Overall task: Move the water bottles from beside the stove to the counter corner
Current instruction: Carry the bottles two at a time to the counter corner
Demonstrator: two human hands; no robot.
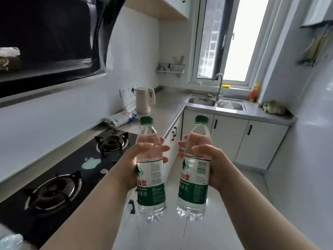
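Two clear plastic water bottles with green caps and green-and-white labels are held upright in the air, side by side but apart, just off the front edge of the grey counter (167,105). The left bottle (151,192) is grasped round its middle by the left hand (129,166), and the right bottle (194,192) likewise by the right hand (214,163). The black glass gas stove (63,177) is set into the counter at the left. A cream electric kettle (144,100) stands further along, by the back edge.
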